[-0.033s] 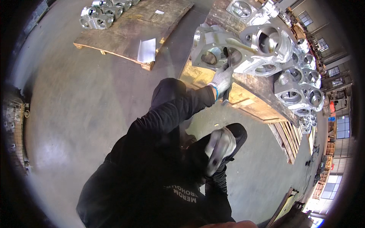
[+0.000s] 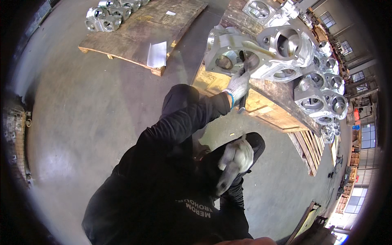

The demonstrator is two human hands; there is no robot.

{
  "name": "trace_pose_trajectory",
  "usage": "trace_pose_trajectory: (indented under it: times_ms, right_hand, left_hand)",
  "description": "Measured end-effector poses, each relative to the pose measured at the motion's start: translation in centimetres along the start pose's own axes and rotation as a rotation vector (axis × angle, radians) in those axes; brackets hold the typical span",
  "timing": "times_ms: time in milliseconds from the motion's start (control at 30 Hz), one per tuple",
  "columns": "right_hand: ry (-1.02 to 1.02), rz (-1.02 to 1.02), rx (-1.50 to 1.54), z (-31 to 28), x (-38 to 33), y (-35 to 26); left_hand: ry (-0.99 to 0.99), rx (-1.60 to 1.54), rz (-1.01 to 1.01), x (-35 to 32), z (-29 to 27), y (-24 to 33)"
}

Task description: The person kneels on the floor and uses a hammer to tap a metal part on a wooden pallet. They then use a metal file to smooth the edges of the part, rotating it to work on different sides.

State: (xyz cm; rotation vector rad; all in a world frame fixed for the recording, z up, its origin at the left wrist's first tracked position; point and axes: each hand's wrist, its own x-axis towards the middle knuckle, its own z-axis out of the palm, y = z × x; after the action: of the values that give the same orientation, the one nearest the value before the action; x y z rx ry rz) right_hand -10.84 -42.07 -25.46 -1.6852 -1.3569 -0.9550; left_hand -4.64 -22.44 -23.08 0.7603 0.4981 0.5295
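My left hand (image 2: 239,85), in a pale knitted glove with a blue cuff edge, is closed around a dark rod-like tool (image 2: 241,109). The tool's lower end sticks out below the wrist, and its upper end reaches into an opening of a large silver metal casting (image 2: 261,65). This casting has several round bores and sits on the near edge of a wooden platform (image 2: 265,102). Over my right knee is my right hand (image 2: 239,157), also gloved and smeared by motion. Its fingers are too blurred to show whether they hold anything.
More silver castings (image 2: 320,96) crowd the platform on the right. At the upper left, a low wooden pallet (image 2: 134,30) bears a white sheet of paper (image 2: 157,54) and a cluster of castings (image 2: 104,20). A slatted pallet (image 2: 308,151) lies beyond the platform's right end.
My right hand has turned and shifted slightly over the knee. My left hand, the tool and the casting look the same.
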Motion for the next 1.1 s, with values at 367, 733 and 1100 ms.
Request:
trace_pose_trajectory:
  times_ms: [367,733,1100]
  right_hand:
    - [0.009,-0.019,0.117,-0.5,2.2,-1.6]
    - [-0.057,-0.095,0.137,0.5,2.7,-1.2]
    - [-0.003,-0.172,0.121,0.4,3.5,-1.8]
  left_hand:
    - [-0.01,0.029,-0.087,-0.3,0.0,2.3]
    - [-0.072,-0.004,-0.07,1.4,-1.4,2.3]
    - [-0.073,0.013,-0.064,1.0,-1.3,3.1]
